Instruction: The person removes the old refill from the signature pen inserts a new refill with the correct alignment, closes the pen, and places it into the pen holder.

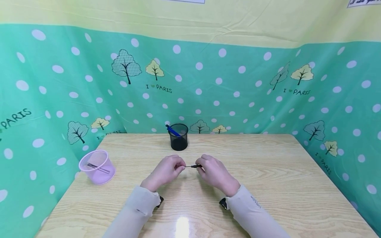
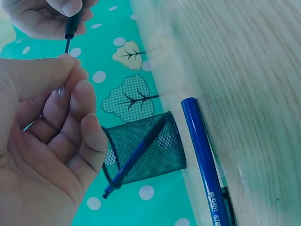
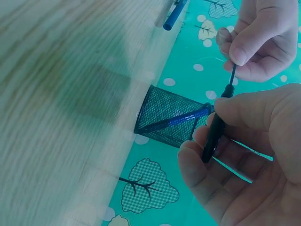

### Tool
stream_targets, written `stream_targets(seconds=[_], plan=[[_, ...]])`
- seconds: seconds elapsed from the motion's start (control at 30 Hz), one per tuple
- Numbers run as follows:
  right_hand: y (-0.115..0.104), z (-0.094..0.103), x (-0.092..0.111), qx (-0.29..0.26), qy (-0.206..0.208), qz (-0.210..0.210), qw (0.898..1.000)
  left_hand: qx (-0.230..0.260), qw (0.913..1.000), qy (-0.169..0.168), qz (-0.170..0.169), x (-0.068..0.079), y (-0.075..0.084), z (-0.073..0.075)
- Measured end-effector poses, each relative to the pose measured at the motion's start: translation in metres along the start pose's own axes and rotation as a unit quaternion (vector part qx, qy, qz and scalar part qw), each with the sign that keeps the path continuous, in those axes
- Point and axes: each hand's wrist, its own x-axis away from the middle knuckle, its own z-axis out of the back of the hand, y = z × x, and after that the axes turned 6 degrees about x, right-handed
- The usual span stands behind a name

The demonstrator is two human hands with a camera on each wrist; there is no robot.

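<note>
My left hand (image 1: 165, 170) pinches a thin pen refill (image 1: 189, 166) between thumb and index finger. In the left wrist view the clear end of this refill (image 2: 61, 90) pokes out below those fingertips. My right hand (image 1: 215, 172) holds a black pen grip section (image 3: 216, 134) between thumb and fingers, with the refill running out of its end toward the left hand. Both hands are above the table, a short gap apart. A blue pen barrel (image 2: 202, 150) with a dark clip lies on the table; in the head view it does not show.
Behind the hands stands a black mesh cup (image 1: 179, 144) with a blue pen (image 1: 174, 131) leaning in it. At the left edge of the wooden table (image 1: 268, 178) sits a pink basket (image 1: 101, 178) holding thin dark sticks (image 1: 98, 168). A green dotted curtain (image 1: 220, 96) surrounds the table.
</note>
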Motion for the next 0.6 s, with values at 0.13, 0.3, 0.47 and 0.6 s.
stream_targets(seconds=[0.13, 0.3, 0.47, 0.6], plan=[[-0.0003, -0.0005, 0.0003, 0.001, -0.003, 0.001, 1.000, 0.003, 1.0000, -0.005, -0.002, -0.0001, 0.0019, 0.0002], [-0.0010, -0.0014, 0.0006, 0.007, -0.004, 0.002, 1.000, 0.004, 1.0000, -0.008, -0.004, 0.0004, 0.0046, -0.0004], [-0.0014, -0.0031, 0.0007, 0.014, -0.008, -0.003, 1.000, 0.000, 0.9999, -0.006, -0.011, 0.0009, 0.0052, -0.0022], [-0.0019, -0.0047, 0.0014, 0.020, -0.008, -0.006, 1.000, -0.005, 0.9999, -0.005, -0.014, 0.0007, 0.0058, -0.0037]])
